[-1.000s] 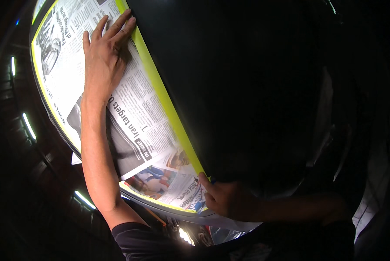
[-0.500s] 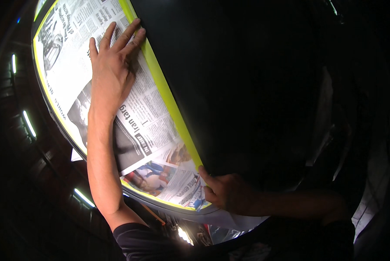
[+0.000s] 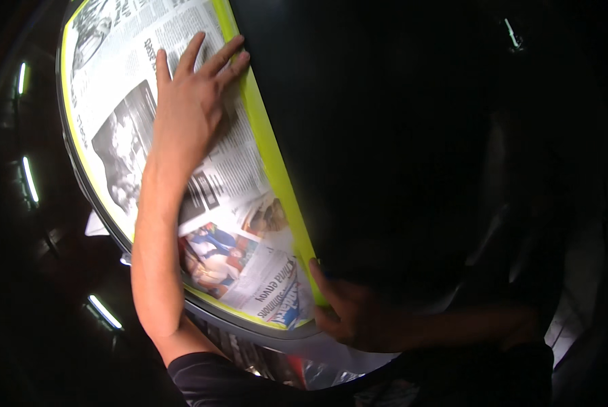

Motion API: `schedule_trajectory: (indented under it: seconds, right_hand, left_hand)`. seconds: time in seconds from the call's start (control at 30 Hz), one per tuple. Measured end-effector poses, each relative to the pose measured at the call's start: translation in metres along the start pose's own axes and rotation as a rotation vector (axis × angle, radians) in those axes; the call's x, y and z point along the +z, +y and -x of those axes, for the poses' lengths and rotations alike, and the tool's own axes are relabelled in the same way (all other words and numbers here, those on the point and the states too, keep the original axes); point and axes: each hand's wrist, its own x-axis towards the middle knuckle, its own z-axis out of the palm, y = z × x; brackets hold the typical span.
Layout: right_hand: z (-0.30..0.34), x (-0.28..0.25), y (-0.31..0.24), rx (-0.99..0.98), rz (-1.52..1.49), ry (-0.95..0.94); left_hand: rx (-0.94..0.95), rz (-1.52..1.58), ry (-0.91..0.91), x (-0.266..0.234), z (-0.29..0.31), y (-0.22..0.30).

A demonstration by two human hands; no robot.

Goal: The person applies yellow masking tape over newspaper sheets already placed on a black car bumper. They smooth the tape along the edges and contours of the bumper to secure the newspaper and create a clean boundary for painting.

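Newspaper sheets [image 3: 246,159] cover a curved surface on the left, bordered by bright yellow masking tape. A straight yellow tape strip [image 3: 277,173] runs down the newspaper's right edge, along a dark panel [image 3: 372,136]. My left hand [image 3: 190,105] lies on the newspaper with fingers spread, two fingertips reaching the strip's upper part. At the strip's lower end is my right hand [image 3: 348,308], its index finger stretched along the tape edge and its thumb apart from it. Deep shadow hides its other fingers.
A dark curved rim [image 3: 80,166] follows the papered surface's left side. A white scrap [image 3: 96,226] sticks out beyond it. Bright light strips [image 3: 30,180] show at the far left. Below the rim lies blurred clutter [image 3: 250,353]. The right side is mostly in darkness.
The view has shifted, so the papered surface's upper part sits further right. Both hands remain at nearly the same places on the tape strip.
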Motion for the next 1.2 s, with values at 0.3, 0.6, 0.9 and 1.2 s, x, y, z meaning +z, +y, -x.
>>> schedule_trajectory:
  seconds: [0.3,0.6,0.9,1.2]
  right_hand:
    - [0.049,0.045,0.002,-0.18,0.195,0.141]
    - [0.057,0.05,0.023,-0.229,0.286,0.032]
    - [0.04,0.048,0.018,-0.164,0.26,-0.129]
    - [0.043,0.057,0.036,-0.153,0.238,-0.099]
  left_hand:
    - [0.023,-0.015,0.07,0.023,0.011,-0.016]
    - [0.012,0.009,0.066,0.018,0.003,-0.002]
    - [-0.003,0.044,0.051,0.012,0.006,-0.002]
    - [0.012,0.039,0.107,0.018,0.007,-0.002]
